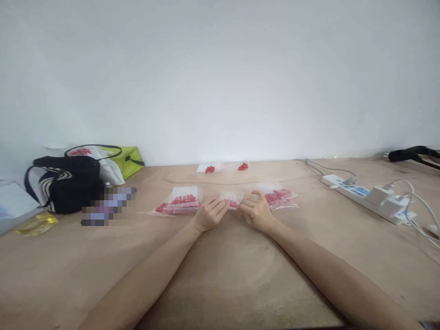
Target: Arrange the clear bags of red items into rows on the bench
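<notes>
Between my two hands lies a small clear zip bag with several red pieces inside. My left hand is closed on the bag's left side, fingers bent and pressed together. On its right side my right hand pinches the edge, the fingertips partly hidden. To the left of my left hand rests a pile of clear zip bags holding red pieces. Another pile of such bags lies just right of my right hand. What the red pieces are is too small to tell.
Two bags with red pieces, a left one and a right one, lie near the wall. At left are a black bag, a green bag and a yellow wrapper. A white power strip with chargers and cables is at right.
</notes>
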{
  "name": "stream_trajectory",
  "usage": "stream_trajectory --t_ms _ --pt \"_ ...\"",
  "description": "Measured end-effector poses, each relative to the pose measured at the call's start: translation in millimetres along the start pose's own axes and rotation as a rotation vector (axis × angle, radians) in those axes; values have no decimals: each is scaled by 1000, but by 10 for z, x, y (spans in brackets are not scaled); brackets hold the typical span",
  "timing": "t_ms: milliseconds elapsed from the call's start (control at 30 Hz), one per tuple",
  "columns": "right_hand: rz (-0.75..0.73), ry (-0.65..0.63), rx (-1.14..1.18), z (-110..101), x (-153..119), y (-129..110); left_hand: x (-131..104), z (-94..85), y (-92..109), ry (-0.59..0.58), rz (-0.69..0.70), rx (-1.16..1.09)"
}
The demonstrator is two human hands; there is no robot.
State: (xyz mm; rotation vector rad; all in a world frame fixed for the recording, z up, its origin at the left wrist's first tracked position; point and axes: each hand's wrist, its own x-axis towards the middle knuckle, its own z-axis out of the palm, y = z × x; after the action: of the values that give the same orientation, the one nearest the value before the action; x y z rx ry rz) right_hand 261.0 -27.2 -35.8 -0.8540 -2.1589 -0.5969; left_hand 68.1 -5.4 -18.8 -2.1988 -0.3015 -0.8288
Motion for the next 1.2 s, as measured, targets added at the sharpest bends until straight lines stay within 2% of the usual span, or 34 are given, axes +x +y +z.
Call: stream_trajectory --t_ms 200,433,533,767,1000,1067,1100,1133,1200 --pt "54 5 44 17 -8 18 15 -47 -43 31 -31 45" --pt "117 -74 152 -30 -59 50 -55 -44 -54 -68 -79 37" --pt "114 -29 98 -20 -25 -4 -66 -13 -21 -99 -113 34" --pt "52 41 -49 51 15 -82 -51 0 35 -140 -63 -23" --pt "40 94 -117 34 22 -64 -87 -28 -5 -144 -129 -123" --pt "39 110 -154 30 15 -38 -88 -49 0 -163 -220 -224" --pt "38 114 -165 25 9 -24 -82 -63 7 -172 -311 -289" --pt "42 120 -172 18 2 -12 -72 -78 18 -183 -436 -365" --pt "54 134 -169 4 -7 -10 -39 -104 49 -217 -775 -565"
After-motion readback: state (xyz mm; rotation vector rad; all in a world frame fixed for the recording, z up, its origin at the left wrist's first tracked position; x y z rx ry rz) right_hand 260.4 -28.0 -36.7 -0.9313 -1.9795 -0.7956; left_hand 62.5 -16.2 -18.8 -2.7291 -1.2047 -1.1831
